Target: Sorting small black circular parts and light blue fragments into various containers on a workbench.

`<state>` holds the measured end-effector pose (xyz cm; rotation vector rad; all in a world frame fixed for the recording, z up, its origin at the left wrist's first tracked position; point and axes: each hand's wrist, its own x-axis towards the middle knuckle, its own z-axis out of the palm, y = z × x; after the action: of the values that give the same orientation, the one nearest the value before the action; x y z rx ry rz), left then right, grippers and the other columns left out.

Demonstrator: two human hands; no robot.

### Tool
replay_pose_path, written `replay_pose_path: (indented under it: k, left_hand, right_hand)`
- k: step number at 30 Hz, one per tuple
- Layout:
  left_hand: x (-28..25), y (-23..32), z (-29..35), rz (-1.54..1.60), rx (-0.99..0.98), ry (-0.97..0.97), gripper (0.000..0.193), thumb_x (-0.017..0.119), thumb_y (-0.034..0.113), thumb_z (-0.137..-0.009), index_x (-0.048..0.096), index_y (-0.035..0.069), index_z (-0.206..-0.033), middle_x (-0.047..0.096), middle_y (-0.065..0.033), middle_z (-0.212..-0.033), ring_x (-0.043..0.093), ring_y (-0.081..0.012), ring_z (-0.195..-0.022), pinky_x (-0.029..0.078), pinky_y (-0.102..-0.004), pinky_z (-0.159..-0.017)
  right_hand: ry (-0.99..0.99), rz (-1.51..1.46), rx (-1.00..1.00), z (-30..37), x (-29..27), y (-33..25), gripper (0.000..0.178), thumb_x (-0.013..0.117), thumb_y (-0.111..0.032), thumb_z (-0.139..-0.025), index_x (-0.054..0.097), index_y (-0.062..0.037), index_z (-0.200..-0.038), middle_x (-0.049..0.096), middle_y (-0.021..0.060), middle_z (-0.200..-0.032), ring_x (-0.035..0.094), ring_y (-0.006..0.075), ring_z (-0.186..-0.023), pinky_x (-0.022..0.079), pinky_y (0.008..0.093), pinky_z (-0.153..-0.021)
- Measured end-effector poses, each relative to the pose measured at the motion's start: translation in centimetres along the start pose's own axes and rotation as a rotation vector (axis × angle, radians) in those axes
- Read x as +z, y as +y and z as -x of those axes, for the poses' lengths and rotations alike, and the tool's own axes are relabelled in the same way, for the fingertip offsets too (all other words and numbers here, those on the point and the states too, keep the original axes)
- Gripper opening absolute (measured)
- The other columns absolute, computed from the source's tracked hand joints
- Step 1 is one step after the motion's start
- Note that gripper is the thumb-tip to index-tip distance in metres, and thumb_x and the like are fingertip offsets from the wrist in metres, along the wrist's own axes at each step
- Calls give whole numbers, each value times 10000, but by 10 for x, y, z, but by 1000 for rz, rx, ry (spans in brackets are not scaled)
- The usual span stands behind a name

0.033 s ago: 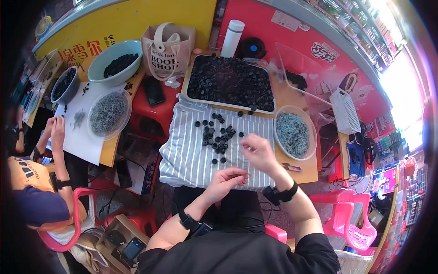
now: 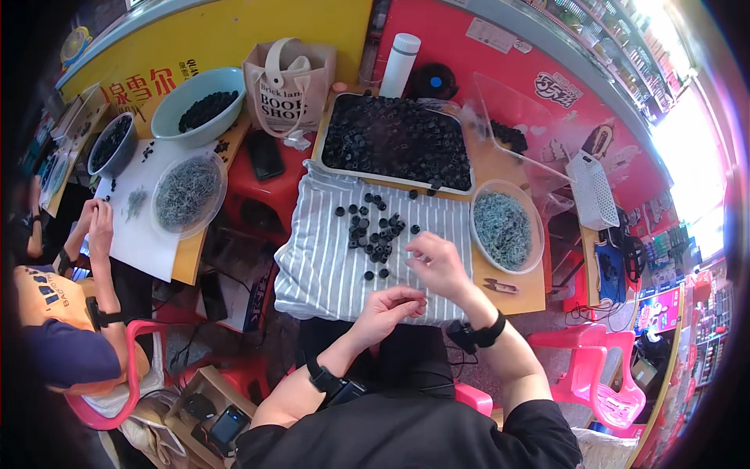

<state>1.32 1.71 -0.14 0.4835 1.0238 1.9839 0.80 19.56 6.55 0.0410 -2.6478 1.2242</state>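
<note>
My left hand [image 2: 388, 311] is pinched at the near edge of a grey-and-white striped cloth [image 2: 312, 266]. Whatever lies between its fingertips is too small to make out. Farther up and to the right, my right hand [image 2: 439, 264] hovers over the cloth with thumb and fingers drawn together; what they hold, if anything, I cannot make out. Left of it, small round black parts [image 2: 377, 238] lie loosely piled on the cloth. Behind stands a white-rimmed tray [image 2: 471, 177] heaped with more of them. A clear bowl [image 2: 541, 234] of thin grey-green metal-looking pieces [image 2: 502, 230] sits to the right.
Small snips [image 2: 501, 286] lie on the table beside the bowl. A white bottle [image 2: 399, 66] and a canvas bag [image 2: 290, 86] stand at the back. Leftward, a co-worker's hands [image 2: 100, 223] work at another table with a green basin [image 2: 161, 117]. Pink chairs [image 2: 598, 375] flank me.
My right hand has shifted very slightly left and down. My left hand is nearly unmoved, and the parts on the cloth look the same.
</note>
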Motion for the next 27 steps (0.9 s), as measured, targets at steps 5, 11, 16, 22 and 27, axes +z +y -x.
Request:
replay_pose_path:
  k: [5,11,16,22,27]
  left_hand:
    - [-1,-3,4,-28,38,6,185,547,28,-986,652,-13,-1133,688,-80,-1056,656,-139,-950,529,-276,-826]
    - [4,-3,0,-53,35,-2,177,543,25,-987,651,-20,-1120,688,-81,-1041,651,-132,-934,527,-277,-812]
    - [0,-3,2,-40,34,2,170,546,23,-984,651,-20,-1111,688,-83,-1044,653,-136,-934,528,-275,-812]
    - [1,-2,2,-15,1,18,171,568,38,-980,654,-10,-1119,689,-81,-1050,656,-131,-938,532,-269,-824]
    - [1,-3,2,51,11,15,174,561,33,-981,650,-11,-1124,684,-96,-1054,662,-155,-945,531,-273,-825]
  right_hand:
    - [-57,229,-64,-7,25,-14,205,655,-21,-723,647,-38,-927,611,128,-912,611,354,-909,510,449,-751]
    - [-49,341,-139,-18,31,-1,201,650,-44,-730,655,-46,-932,604,127,-884,624,344,-860,508,446,-721]
    - [-95,303,-37,2,-2,-22,163,617,-72,-741,671,-46,-892,609,132,-865,633,360,-859,512,466,-737]
    - [-167,417,146,46,-13,-8,225,659,-150,-754,690,-67,-961,622,139,-938,648,369,-874,522,472,-740]
    - [142,363,-1,16,-14,3,200,668,-77,-760,670,-69,-959,617,115,-923,621,341,-888,509,440,-745]
